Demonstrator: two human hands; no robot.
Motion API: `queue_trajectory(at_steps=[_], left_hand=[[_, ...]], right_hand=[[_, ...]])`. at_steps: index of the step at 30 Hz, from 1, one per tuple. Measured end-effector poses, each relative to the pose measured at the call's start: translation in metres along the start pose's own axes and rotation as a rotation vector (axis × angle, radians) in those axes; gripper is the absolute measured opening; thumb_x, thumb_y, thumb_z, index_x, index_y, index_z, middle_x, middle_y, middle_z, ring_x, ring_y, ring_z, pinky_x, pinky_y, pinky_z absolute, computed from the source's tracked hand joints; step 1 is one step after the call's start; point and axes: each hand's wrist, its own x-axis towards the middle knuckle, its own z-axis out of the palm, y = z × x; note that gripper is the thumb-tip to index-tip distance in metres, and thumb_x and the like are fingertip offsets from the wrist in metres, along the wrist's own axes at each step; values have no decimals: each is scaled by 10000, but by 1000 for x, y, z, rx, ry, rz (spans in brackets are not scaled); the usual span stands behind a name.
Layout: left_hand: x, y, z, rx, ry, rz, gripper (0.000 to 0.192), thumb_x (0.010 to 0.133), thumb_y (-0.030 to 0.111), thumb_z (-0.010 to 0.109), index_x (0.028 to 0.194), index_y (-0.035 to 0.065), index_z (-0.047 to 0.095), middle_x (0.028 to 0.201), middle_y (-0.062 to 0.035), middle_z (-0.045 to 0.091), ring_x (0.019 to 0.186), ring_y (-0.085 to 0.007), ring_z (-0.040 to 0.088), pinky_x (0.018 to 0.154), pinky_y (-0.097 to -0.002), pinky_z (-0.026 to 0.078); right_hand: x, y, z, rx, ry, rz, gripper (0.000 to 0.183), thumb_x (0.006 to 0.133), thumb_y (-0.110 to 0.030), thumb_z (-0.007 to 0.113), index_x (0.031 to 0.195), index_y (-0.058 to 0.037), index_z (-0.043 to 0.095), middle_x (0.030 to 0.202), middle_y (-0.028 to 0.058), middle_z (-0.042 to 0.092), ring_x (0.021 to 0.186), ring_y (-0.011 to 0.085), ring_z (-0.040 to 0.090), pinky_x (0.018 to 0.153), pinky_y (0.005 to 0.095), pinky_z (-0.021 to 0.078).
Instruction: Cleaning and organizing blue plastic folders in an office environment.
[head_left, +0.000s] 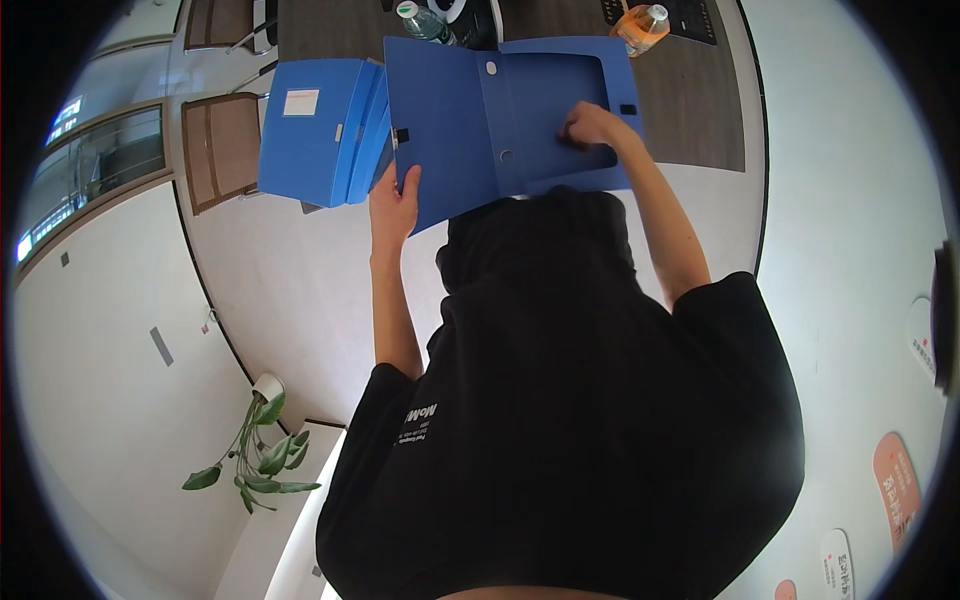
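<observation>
An opened blue plastic file box (450, 112) lies across the table's near edge. Its cover is swung to the left, and its shallow tray is at the right. My left hand (394, 208) grips the cover's lower left edge, thumb on the inner face. Inside the tray, my right hand (592, 124) has its fingers curled down by the right side. Its fingertips are shaded, so I cannot see whether anything is in them. Several closed blue file boxes (311, 142) lean together left of the cover; the front one bears a white label (301, 103).
Beyond the open box on the dark wooden table (697, 112) stand a clear bottle (425, 24) and an orange drink bottle (641, 30), near a black keyboard (686, 19). Brown mesh chairs (220, 150) stand at the left. A potted plant (268, 457) is lower left.
</observation>
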Motion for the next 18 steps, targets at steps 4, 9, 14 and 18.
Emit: queue_trajectory(at_steps=[4, 9, 14, 18], left_hand=[[1, 6, 2, -46, 23, 68, 314, 971, 161, 617, 1235, -8, 617, 875, -118, 655, 722, -173, 549, 672, -298, 456], [5, 13, 0, -39, -13, 21, 329, 976, 163, 605, 1258, -6, 606, 989, -145, 703, 806, -211, 621, 730, -302, 480], [-1, 8, 1, 12, 52, 84, 343, 983, 195, 597, 1262, -5, 608, 957, -144, 708, 763, -178, 610, 707, -297, 480], [-2, 18, -1, 10, -6, -52, 340, 994, 215, 588, 1254, -2, 619, 849, -101, 696, 667, -121, 559, 637, -273, 453]], right_hand=[[-10, 7, 33, -381, 98, -106, 212, 727, -56, 603, 879, -27, 748, 939, 235, 701, 940, 415, 668, 844, 467, 543], [3, 25, 42, -366, 267, -67, 234, 781, -77, 654, 1005, -34, 707, 1004, 230, 694, 976, 401, 675, 889, 464, 542], [13, 17, 41, -298, 545, -178, 290, 765, -14, 634, 1046, -32, 703, 1031, 183, 684, 1011, 371, 644, 902, 436, 532], [38, 8, 37, -299, 848, -243, 359, 777, 6, 599, 1123, -40, 680, 1134, 132, 632, 1048, 340, 582, 929, 412, 503]])
